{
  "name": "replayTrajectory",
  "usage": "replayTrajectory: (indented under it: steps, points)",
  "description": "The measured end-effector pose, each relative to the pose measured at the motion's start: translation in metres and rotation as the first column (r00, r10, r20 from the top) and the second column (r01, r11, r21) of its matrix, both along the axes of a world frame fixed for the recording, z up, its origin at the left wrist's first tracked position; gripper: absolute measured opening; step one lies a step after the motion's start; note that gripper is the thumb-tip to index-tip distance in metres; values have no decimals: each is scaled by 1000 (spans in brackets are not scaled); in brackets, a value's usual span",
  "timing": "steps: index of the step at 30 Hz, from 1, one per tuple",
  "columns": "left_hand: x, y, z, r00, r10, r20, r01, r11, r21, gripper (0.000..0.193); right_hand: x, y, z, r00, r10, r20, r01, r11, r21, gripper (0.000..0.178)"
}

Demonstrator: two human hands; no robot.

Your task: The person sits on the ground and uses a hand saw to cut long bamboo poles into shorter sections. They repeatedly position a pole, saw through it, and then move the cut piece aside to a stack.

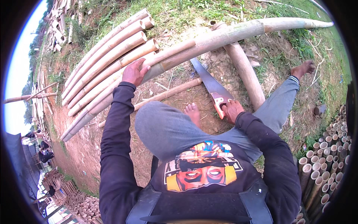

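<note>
My left hand (135, 72) rests on a long bamboo pole (212, 39) that runs from the lower left to the far right. Its thumb is apart from the fingers, which lie over the bamboo; a thinner bamboo piece (175, 51) lies along the pole beside this hand. In my right hand (232, 110) is a hand saw (218, 90), gripped by its orange handle. The saw blade points away from me, its tip close to the near side of the pole. Several cut bamboo lengths (108, 56) lie side by side beyond my left hand.
A thick bamboo log (244, 72) lies crosswise under the pole at the right. Another thin bamboo stick (169, 92) is on the ground before my knee. Upright bundled bamboo tubes (324, 164) stand at the right. More stacked bamboo (80, 201) is at the lower left.
</note>
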State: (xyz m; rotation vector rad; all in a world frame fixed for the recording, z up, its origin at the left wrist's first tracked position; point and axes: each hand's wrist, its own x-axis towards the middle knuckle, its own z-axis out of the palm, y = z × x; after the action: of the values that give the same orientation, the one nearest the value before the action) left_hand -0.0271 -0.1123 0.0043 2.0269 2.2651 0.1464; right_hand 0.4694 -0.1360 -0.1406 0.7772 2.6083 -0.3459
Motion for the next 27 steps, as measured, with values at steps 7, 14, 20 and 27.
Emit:
replayTrajectory:
  steps: [7, 14, 20, 27]
  points:
    - [-2, 6, 3, 998, -11, -59, 8, 998, -57, 57, 61, -13, 154, 699, -565, -439, 388, 815, -431, 22]
    - [-4, 8, 2, 998, 8, -56, -13, 997, -79, 59, 132, -47, 220, 15, -702, -712, 358, 669, -651, 22]
    - [-1, 12, 7, 997, 31, -70, -38, 994, -101, 61, 108, -63, 197, -108, -624, -774, 294, 723, -625, 36]
    - [6, 13, 14, 993, 61, -97, -76, 985, -152, 63, 7, -28, 136, -132, -736, -664, 288, 613, -736, 41]
